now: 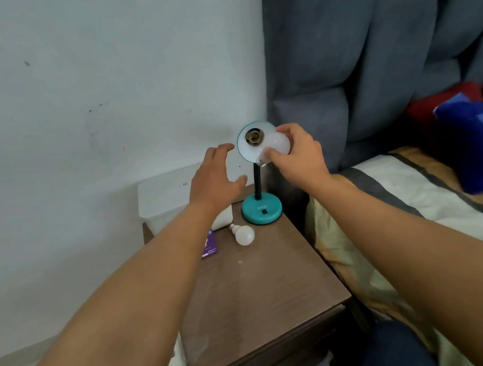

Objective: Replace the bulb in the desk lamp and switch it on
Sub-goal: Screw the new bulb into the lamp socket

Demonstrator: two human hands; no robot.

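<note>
A teal desk lamp stands at the back of the brown bedside table (266, 295) on a round base (261, 209). Its shade (247, 151) faces me and the socket (253, 137) inside is bare. My right hand (297, 151) holds a white bulb (277, 146) just right of the socket, in front of the shade, its screw base pointing down-left. My left hand (213, 177) hovers open to the left of the shade, fingers spread, touching nothing. A second white bulb (243, 234) lies on the table in front of the lamp base.
A white box (166, 198) stands against the wall behind my left hand. A purple carton (210, 246) lies by the loose bulb. A bed (419, 206) with a blue pillow (481, 141) and a grey padded headboard (369, 45) borders the table on the right.
</note>
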